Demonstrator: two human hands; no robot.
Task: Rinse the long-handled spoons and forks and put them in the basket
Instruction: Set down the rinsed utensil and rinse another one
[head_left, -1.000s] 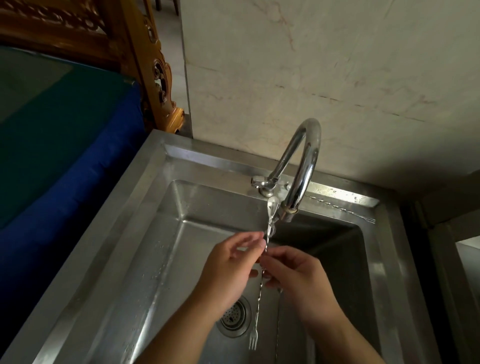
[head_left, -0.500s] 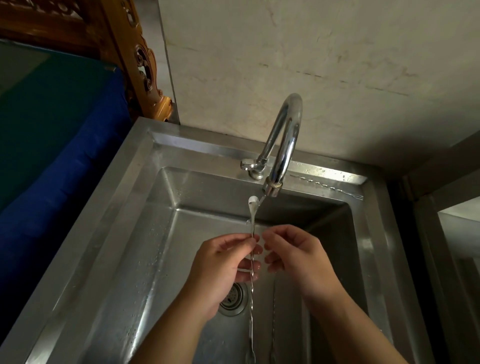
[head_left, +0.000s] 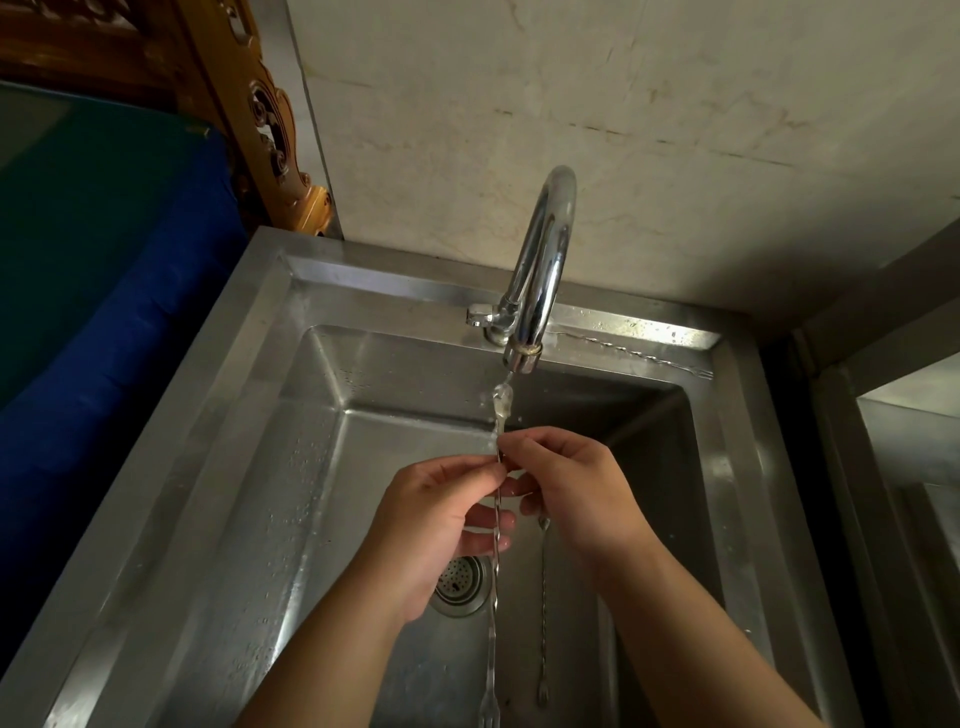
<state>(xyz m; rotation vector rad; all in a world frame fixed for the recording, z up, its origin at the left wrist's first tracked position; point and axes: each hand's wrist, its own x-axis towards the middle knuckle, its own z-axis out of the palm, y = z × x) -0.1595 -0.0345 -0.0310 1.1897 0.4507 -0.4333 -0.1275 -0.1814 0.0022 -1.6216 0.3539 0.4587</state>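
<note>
A long twisted-handle utensil (head_left: 497, 525), spoon bowl at its top and fork tines at its bottom, stands upright over the steel sink (head_left: 249, 467). Its spoon end sits in the thin water stream under the chrome tap (head_left: 540, 270). My left hand (head_left: 441, 525) pinches the handle from the left. My right hand (head_left: 566, 493) pinches it from the right, slightly higher. A second long utensil (head_left: 543, 597) lies on the sink floor to the right of the held one. A third long utensil (head_left: 639, 355) rests on the back rim, right of the tap. No basket is in view.
The drain strainer (head_left: 460, 584) sits in the sink floor below my left hand. A blue and green cushion (head_left: 104, 270) and a carved wooden frame (head_left: 260, 114) border the sink on the left. A steel edge (head_left: 904, 467) runs along the right.
The spoon end has come back under the running water, and my right hand has closed onto the handle again. The view has shifted slightly.
</note>
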